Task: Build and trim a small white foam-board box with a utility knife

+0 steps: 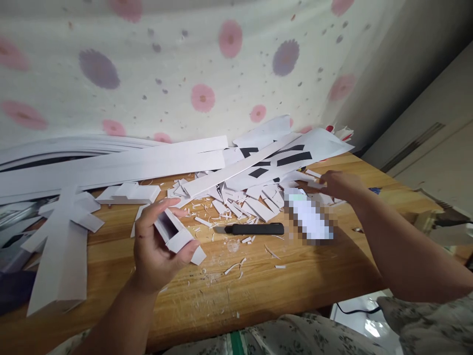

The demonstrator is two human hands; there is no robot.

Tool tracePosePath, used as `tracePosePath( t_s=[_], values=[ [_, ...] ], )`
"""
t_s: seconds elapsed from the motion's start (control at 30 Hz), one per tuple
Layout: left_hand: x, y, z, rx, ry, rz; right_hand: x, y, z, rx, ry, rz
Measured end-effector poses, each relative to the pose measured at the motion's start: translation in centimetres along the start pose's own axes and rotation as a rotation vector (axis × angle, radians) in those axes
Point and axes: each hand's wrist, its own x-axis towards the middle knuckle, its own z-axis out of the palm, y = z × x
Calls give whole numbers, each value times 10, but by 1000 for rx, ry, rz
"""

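Observation:
My left hand is closed round a small white box-like foam-board piece, its hollow side tilted up above the table. Off to the right, my right hand reaches to the scraps behind the phone, its fingertips touching or just over thin white strips. The fingers bend downward and partly hide what is under them, so I cannot tell whether a scrap is gripped. Between my hands a black-handled craft knife lies flat, blade pointing left. A blurred-out phone lies to the right of it.
Long white board strips are piled along the back and left. Sheets with black patches and many offcuts cover the middle back. Shavings litter the wooden table. A flowered curtain hangs behind.

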Motion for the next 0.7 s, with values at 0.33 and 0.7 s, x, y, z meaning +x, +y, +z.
tracePosePath(
  t_s=[0.33,0.7],
  values=[
    [1,5,5,83,157,-9,-39,-46,-44,79,-12,73],
    [-3,-2,3,65,156,-61,-66,-244,-16,649,-15,-602]
  ],
)
